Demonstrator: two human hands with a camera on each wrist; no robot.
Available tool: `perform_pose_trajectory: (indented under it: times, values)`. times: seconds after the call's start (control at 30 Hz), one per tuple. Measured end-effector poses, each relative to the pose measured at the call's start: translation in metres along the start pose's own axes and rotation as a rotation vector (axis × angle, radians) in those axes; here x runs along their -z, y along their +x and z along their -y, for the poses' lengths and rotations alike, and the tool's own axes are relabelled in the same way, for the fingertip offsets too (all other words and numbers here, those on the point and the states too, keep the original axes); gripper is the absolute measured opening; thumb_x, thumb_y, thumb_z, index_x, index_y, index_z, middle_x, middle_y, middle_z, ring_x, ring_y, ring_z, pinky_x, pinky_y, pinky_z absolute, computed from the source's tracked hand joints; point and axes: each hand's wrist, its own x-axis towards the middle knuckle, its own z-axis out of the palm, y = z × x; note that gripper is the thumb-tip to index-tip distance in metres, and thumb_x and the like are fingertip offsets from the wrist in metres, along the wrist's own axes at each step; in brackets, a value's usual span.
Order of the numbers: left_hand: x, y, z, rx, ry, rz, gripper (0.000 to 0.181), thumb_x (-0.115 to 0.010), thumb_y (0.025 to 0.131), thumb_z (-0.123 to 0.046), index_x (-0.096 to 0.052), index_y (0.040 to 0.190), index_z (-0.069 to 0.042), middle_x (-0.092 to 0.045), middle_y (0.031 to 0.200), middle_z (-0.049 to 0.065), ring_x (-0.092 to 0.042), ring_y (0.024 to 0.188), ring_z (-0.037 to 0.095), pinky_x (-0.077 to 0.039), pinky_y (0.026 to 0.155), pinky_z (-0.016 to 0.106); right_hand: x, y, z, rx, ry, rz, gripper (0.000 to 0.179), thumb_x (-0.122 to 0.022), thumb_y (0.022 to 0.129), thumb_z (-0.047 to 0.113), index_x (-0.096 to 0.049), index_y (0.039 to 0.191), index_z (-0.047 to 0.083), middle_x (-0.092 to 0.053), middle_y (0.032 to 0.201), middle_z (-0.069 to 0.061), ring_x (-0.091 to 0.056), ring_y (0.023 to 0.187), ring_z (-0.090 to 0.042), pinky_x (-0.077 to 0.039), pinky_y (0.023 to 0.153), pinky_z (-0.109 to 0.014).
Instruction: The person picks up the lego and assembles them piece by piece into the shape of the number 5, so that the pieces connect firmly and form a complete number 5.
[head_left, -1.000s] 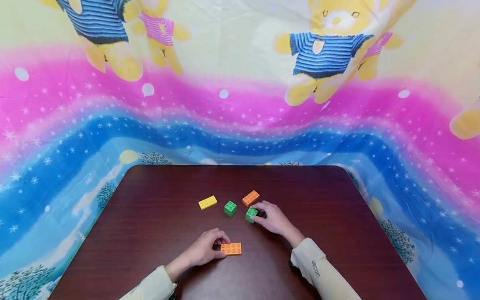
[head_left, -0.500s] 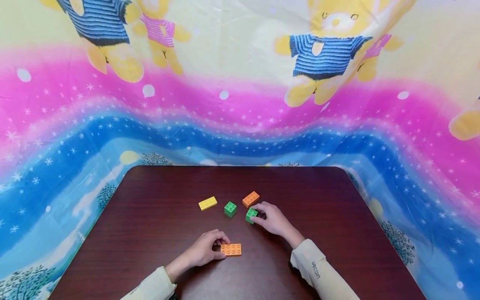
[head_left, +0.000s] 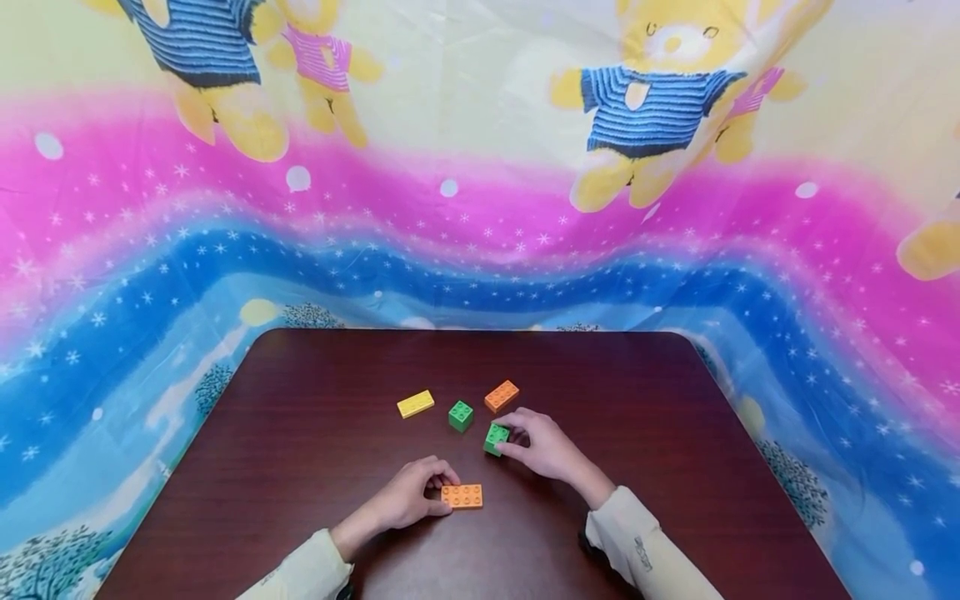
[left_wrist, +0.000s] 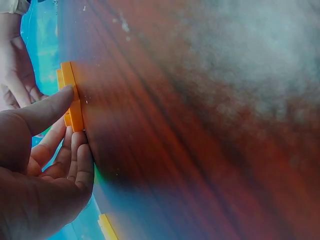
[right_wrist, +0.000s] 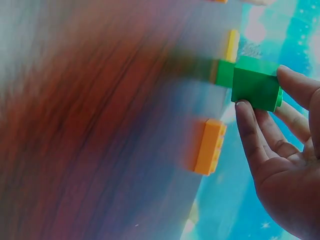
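My left hand (head_left: 410, 493) pinches the left end of a flat light-orange toy brick (head_left: 467, 497), studs up, low on the table. In the left wrist view the thumb lies on one side of that brick (left_wrist: 76, 110) and the fingers on the other. Farther to the right, my right hand (head_left: 546, 446) pinches a green cube-shaped brick (head_left: 495, 438) between thumb and fingertips. The right wrist view shows this green brick (right_wrist: 255, 86) raised off the table, its studs facing the palm side.
Behind the hands stand a second green brick (head_left: 461, 416), a darker orange brick (head_left: 502, 396) and a flat yellow brick (head_left: 416, 404). All are on the dark wooden table (head_left: 315, 375). A printed bear curtain (head_left: 480, 208) hangs past the table's far edge.
My right hand has shifted the green brick slightly left and toward me, away from the darker orange brick. The left hand and its light-orange brick have stayed in place.
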Motion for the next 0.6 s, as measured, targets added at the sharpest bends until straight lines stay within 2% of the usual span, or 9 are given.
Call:
perform_pose_trajectory:
  times: [0.33,0.6]
  values:
    - [-0.002,-0.001,0.002,-0.048,-0.003,-0.018,0.026,-0.087,0.081,-0.008,-0.072,0.103,-0.011,-0.066,0.097,0.001,-0.061,0.088,0.014,-0.052,0.079,0.026,0.0,-0.018,0.027,0.081,0.051,0.111,0.039,-0.077,0.095,0.031,-0.07,0.132,0.02,-0.065,0.108,0.008,-0.063,0.093,-0.004,-0.058,0.082,-0.027]
    - [-0.001,0.001,0.001,-0.034,-0.013,-0.014,0.029,-0.089,0.079,-0.007,-0.073,0.103,-0.012,-0.065,0.096,0.0,-0.063,0.089,0.017,-0.053,0.08,0.028,-0.008,-0.028,0.04,0.112,0.11,0.184,0.035,-0.076,0.096,0.028,-0.071,0.129,0.018,-0.065,0.106,0.01,-0.063,0.09,0.0,-0.057,0.081,-0.023]
